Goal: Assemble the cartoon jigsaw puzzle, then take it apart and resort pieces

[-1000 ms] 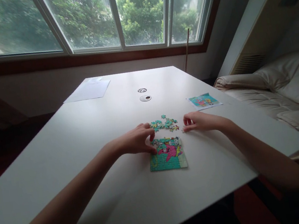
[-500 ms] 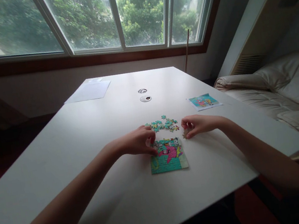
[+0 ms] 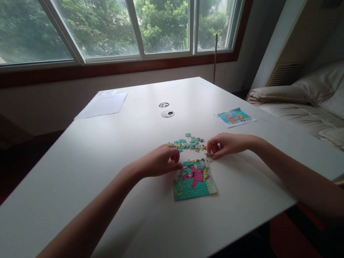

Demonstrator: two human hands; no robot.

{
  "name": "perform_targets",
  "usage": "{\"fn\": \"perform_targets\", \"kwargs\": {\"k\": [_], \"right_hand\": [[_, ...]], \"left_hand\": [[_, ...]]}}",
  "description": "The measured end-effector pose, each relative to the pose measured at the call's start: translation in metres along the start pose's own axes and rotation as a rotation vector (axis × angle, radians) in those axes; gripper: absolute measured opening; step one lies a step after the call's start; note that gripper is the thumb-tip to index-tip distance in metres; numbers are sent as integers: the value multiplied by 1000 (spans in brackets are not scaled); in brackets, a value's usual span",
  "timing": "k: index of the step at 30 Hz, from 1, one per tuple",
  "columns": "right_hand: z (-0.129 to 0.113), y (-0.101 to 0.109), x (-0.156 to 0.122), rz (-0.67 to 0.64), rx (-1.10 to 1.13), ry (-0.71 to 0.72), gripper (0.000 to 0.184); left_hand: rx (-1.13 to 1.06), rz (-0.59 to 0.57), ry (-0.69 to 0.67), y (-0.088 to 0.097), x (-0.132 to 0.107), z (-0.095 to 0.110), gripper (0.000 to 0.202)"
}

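A partly assembled jigsaw puzzle with a pink starfish character lies flat on the white table. At its upper left edge is my left hand, fingers loosely curled and thumb resting at the puzzle's border; nothing shows between its fingers. Beyond the puzzle's top right corner, my right hand pinches a puzzle piece between thumb and fingers, close to the tabletop. Loose puzzle pieces in teal and yellow form a pile just past the puzzle, partly covered by the left hand.
A colourful reference picture lies on the table to the right. Sheets of paper are at the far left. Two round inserts sit in the tabletop. A pale sofa stands on the right, with windows behind the table.
My right hand has shifted slightly left and turned the piece flatter, nearer the puzzle's top right corner. My left thumb has slid up along the puzzle's upper left edge.
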State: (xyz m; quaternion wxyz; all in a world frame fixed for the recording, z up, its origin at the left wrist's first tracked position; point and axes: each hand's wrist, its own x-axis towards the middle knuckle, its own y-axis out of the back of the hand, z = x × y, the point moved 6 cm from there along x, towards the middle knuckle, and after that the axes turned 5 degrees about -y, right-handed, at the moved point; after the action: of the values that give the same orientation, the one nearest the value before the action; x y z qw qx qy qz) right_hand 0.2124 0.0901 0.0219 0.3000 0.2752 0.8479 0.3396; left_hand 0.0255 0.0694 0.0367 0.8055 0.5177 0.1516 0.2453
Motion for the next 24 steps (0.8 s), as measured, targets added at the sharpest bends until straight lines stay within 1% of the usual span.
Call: {"fn": "perform_targets", "kwargs": {"k": [5,11,14,16,20,22,24], "right_hand": [[-7,0,-1,63,-16,3,31],[-12,0,3,124,-62,13,23],[-10,4,4,167,-61,25,19],[-9,8,4,235,-40,30,18],[-14,14,7,452,69,93,21],[-21,12,10,527,145,126,22],[-28,6,14,564,209,146,23]], "left_hand": [[-2,13,-3,1,1,2,21],[-7,35,-17,1,2,3,17],[-12,58,-26,1,3,3,15],[-18,83,-26,1,3,3,13],[-41,152,-4,-3,6,5,13],[-59,192,17,-5,8,5,14],[-78,239,41,-6,9,6,15]]}}
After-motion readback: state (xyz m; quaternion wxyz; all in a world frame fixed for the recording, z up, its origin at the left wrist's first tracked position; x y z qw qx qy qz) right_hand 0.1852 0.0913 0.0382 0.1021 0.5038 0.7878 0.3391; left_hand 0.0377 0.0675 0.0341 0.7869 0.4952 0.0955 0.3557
